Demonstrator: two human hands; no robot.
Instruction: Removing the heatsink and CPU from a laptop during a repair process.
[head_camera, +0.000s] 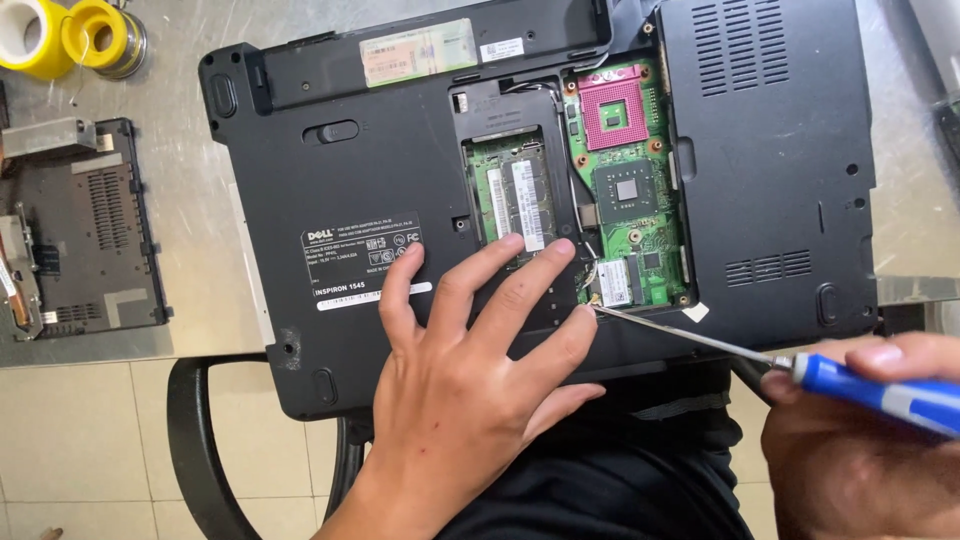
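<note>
An upturned black laptop (400, 190) is pinned flat on the metal table (190, 210) by the open left hand (470, 370); a blue-handled screwdriver (800, 370) is clasped in the right hand (860, 440), tip at the exposed green board (630, 200). Yellow tape rolls (60, 35) and a removed cover (80, 240) lie left; a pale rectangular label (418, 50) sits by the far edge

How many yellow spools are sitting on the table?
2, both at the table's top left corner: one yellow spool cut off by the picture's edge, and a second yellow spool touching its right side. More may lie out of view.
</note>
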